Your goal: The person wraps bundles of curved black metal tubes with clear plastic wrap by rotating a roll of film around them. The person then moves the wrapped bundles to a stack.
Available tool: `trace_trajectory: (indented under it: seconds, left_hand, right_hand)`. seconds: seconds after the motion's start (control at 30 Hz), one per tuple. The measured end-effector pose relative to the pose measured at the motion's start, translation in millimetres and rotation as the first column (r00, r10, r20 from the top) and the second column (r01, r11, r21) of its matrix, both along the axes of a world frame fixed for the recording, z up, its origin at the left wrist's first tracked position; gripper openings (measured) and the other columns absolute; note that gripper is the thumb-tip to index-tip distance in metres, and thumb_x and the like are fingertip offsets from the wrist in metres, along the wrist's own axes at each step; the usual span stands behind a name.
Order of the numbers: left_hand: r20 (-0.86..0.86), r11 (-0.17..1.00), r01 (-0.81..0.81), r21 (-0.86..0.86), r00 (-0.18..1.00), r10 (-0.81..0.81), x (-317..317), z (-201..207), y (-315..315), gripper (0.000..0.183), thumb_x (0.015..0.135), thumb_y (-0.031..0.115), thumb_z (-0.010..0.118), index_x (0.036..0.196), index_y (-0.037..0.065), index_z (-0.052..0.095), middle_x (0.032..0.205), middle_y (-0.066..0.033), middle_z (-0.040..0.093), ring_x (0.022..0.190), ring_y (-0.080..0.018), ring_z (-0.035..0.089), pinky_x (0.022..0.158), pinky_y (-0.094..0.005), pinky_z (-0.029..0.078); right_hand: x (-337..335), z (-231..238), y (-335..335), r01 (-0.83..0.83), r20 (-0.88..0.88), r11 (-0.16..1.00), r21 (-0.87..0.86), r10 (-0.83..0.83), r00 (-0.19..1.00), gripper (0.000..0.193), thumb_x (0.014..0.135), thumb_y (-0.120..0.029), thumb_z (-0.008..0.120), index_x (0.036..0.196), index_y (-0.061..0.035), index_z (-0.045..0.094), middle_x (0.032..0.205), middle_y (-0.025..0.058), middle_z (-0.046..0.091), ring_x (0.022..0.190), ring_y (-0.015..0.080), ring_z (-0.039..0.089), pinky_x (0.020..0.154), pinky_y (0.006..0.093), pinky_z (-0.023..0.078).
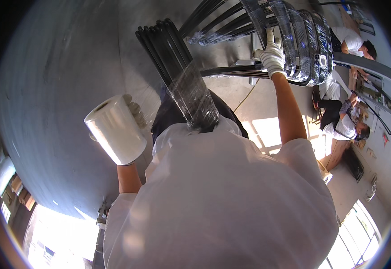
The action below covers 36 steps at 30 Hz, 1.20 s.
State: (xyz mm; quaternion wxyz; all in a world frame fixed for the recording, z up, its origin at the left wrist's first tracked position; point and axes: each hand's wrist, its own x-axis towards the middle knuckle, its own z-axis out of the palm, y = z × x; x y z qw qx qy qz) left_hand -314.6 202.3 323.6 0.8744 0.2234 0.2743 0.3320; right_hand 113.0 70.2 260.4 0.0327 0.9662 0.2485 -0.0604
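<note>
A thick roll of clear stretch film [119, 130] is in my left hand [135, 112]. That hand is gloved, mostly hidden behind the roll, with its fingers closed at the far end. A sheet of film runs from the roll to a bundle of black bent tubes [170, 58], whose near end is wrapped and stands against my front. My right hand [272, 57], in a white striped glove, reaches forward to the right. Its thumb and fingers lie around a black tube frame [256, 20], beside a stack of film-wrapped black frames [300, 45].
Two co-workers in white tops, one at the upper right [347, 40] and another lower [345, 119], are busy near long black parts. A large grey surface [61, 89] fills the left. Bright windows [356, 233] stand at the lower right, with sunlight patches on the floor.
</note>
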Motion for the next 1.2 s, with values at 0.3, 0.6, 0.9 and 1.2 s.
trace_trajectory:
  seconds: [0.3,0.6,0.9,1.2]
  left_hand:
    - [-0.229,0.944,0.329,0.014,0.920,-0.317,36.4,36.5,-26.2,0.090,0.071,0.060,0.065,0.134,0.004,0.034,0.128,-0.0161,0.045,0.113,-0.0282,0.051,0.092,-0.0375,0.045]
    - [-0.568,0.275,0.869,0.411,0.479,-0.669,103.3,16.7,40.9,0.081,0.073,0.019,0.073,0.136,0.009,0.025,0.135,-0.0078,0.038,0.126,-0.0208,0.035,0.104,-0.0375,0.032]
    - [-0.889,-0.962,0.275,-0.002,0.439,0.128,173.7,6.2,40.1,0.097,0.052,0.037,0.075,0.136,0.014,0.033,0.137,-0.0065,0.037,0.135,-0.0240,0.022,0.113,-0.0471,-0.002]
    - [-0.899,-0.963,0.220,0.153,0.436,-0.044,180.5,-5.8,63.6,0.090,0.041,0.032,0.081,0.121,0.013,0.046,0.111,-0.0013,0.053,0.111,-0.0186,0.049,0.114,-0.0468,0.010]
  right_hand:
    - [-221.4,121.7,-9.7,0.314,-0.695,0.637,0.704,0.526,0.489,0.079,0.069,-0.036,0.073,0.132,-0.0146,0.032,0.117,0.0135,0.050,0.109,0.0260,0.051,0.091,0.0420,0.044]
    - [-202.3,127.4,-30.0,0.801,-0.746,0.349,0.486,0.643,0.172,0.076,0.064,-0.044,0.077,0.121,-0.0034,0.046,0.105,0.0104,0.058,0.099,0.0205,0.057,0.083,0.0387,0.050]
    - [-178.4,95.1,-88.9,0.951,-0.832,0.265,0.157,0.554,-0.017,0.087,0.066,-0.047,0.076,0.126,0.0050,0.040,0.112,0.0168,0.055,0.100,0.0256,0.058,0.086,0.0360,0.050]
    - [-139.1,-24.7,-140.9,0.941,-0.907,0.339,-0.015,0.391,-0.155,0.077,0.065,-0.038,0.078,0.122,0.0016,0.044,0.109,0.0157,0.058,0.096,0.0266,0.060,0.084,0.0372,0.051]
